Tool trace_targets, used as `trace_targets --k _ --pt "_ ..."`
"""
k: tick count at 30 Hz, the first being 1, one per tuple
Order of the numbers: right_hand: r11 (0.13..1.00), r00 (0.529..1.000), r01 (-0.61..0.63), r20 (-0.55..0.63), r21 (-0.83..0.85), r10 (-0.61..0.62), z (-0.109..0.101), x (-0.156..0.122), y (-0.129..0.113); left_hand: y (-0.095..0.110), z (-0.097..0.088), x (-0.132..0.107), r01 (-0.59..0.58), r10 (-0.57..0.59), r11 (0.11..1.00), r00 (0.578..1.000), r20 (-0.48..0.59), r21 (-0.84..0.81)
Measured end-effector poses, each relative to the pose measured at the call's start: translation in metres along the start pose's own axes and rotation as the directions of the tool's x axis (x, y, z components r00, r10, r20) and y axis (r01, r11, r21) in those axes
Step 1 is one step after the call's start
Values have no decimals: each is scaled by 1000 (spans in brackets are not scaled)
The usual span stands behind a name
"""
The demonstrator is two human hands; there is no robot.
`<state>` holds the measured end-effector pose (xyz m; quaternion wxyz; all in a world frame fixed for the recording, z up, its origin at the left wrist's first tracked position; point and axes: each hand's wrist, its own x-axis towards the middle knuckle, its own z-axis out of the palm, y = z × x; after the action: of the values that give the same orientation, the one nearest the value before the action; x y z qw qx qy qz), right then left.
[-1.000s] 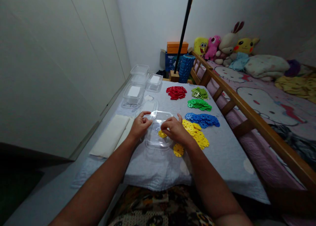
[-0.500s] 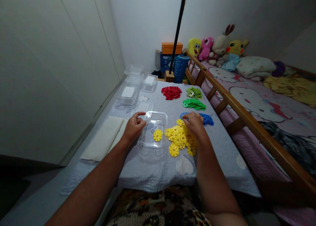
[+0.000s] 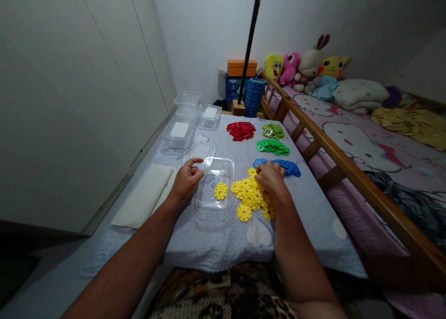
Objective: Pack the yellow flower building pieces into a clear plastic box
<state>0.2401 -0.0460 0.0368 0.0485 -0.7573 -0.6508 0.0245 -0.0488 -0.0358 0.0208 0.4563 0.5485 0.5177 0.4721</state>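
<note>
A clear plastic container (image 3: 215, 164) lies on the grey cloth-covered table (image 3: 226, 235), and one yellow snowflake disc (image 3: 220, 190) rests inside it. My left hand (image 3: 186, 179) grips the container's left rim, thumb and fingers curled round the edge. My right hand (image 3: 271, 177) lies knuckles-up on the far side of the pile of yellow discs (image 3: 252, 198), fingers bent down onto the pieces. Whether it holds a disc is hidden. A blue disc pile (image 3: 282, 166) sits just beyond that hand.
Red (image 3: 240, 129), light green (image 3: 273, 130) and green (image 3: 273, 147) disc piles lie further back. Several empty clear containers (image 3: 187, 106) stand at the far left, a folded white cloth (image 3: 146, 196) to the near left. A wooden bed rail (image 3: 334, 158) borders the right side.
My right hand left the container, where one yellow disc now lies, and moved right onto the yellow pile. My left hand kept its hold on the rim.
</note>
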Motion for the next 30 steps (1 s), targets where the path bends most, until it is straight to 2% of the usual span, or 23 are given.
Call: trace_targets --k 4,10,12,15,17,19,22,25,30 --pt "997 996 35 81 75 -41 -2 -2 -3 -1 0 1 2 -2 1000 1000 8 5" --pt "940 993 93 42 328 -113 -4 -1 0 0 -1 0 -2 2 1000 1000 9 4" --pt "869 990 116 16 481 -141 -4 1 2 1 -1 -1 -6 6 1000 1000 8 -3" --pt "693 980 194 -109 695 -166 -7 2 -1 2 0 -2 -12 12 1000 1000 10 -7" --pt "591 964 265 -197 762 -179 -9 -1 -10 1 0 -1 -15 15 1000 1000 10 -6" --pt "553 942 331 -236 765 -237 -11 -7 -25 0 0 -1 -13 13 1000 1000 12 -5" --pt "617 906 410 -219 672 -363 -12 -19 -52 -2 0 1 -12 12 1000 1000 12 0" --pt "705 876 460 -148 539 -459 -9 -28 -73 -2 0 1 -9 9 1000 1000 12 1" --pt "779 848 512 -68 361 -526 -2 -32 -87 0 0 1 -1 1 1000 1000 10 1"
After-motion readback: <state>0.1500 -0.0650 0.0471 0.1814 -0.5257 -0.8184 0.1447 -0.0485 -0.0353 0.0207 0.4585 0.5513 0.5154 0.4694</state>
